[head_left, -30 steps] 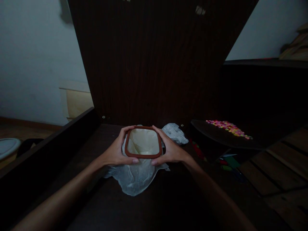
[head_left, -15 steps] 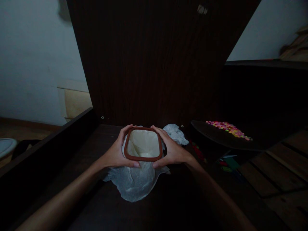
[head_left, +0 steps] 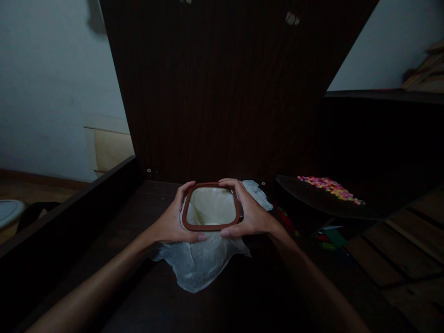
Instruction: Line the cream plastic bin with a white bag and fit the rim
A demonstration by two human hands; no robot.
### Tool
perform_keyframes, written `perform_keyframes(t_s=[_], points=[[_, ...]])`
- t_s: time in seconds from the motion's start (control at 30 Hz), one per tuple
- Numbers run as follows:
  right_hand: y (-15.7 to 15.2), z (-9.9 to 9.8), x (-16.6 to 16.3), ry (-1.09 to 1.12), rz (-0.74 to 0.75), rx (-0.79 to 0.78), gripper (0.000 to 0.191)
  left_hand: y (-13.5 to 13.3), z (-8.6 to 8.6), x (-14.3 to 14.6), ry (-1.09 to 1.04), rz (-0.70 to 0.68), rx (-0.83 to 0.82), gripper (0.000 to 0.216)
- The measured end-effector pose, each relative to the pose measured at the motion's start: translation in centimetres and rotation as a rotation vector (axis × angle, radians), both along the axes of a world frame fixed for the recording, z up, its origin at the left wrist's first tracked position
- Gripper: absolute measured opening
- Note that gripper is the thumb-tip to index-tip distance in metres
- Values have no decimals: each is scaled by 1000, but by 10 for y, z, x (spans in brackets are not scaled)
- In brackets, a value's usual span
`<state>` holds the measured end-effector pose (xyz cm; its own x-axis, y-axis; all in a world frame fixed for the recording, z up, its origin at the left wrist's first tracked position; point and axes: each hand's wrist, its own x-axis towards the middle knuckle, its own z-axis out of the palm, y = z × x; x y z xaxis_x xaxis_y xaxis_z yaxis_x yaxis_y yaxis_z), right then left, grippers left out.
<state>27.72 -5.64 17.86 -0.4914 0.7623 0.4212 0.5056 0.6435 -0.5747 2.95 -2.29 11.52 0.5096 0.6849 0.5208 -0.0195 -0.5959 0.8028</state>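
A small trash bin (head_left: 205, 228) with a rounded-square brown rim is in front of me, its opening facing up toward my eyes. A thin whitish plastic bag (head_left: 199, 266) lines its inside and hangs out below the rim toward me. My left hand (head_left: 176, 217) is closed around the left side of the rim, thumb along the near edge. On the opposite side my right hand (head_left: 244, 210) grips the rim in the same way, fingers over the far corner. The bin's lower body is hidden by the bag and the dim light.
A crumpled whitish bag (head_left: 257, 194) lies behind my right hand. Pink and yellow bits (head_left: 329, 188) cover part of a dark curved shelf (head_left: 294, 187) at right. A dark upright panel (head_left: 215, 92) stands behind the bin, and a raised board (head_left: 69, 199) runs along the left.
Both hands and the bin have shifted slightly right, and the rim looks a little turned. My right hand now covers more of the crumpled bag behind it.
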Motion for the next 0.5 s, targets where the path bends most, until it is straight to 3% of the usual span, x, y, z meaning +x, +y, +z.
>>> perform_keyframes(t_s=[0.3, 0.43, 0.5], points=[[-3, 21, 4, 75, -25, 86, 94, -2, 2, -6, 32, -3, 7, 143], [-14, 27, 4, 112, -158, 182, 94, -8, 19, -24, 80, 12, 49, 155], [-21, 29, 0, 53, -245, 245, 95, -13, 32, -30, 78, 33, 93, 152]])
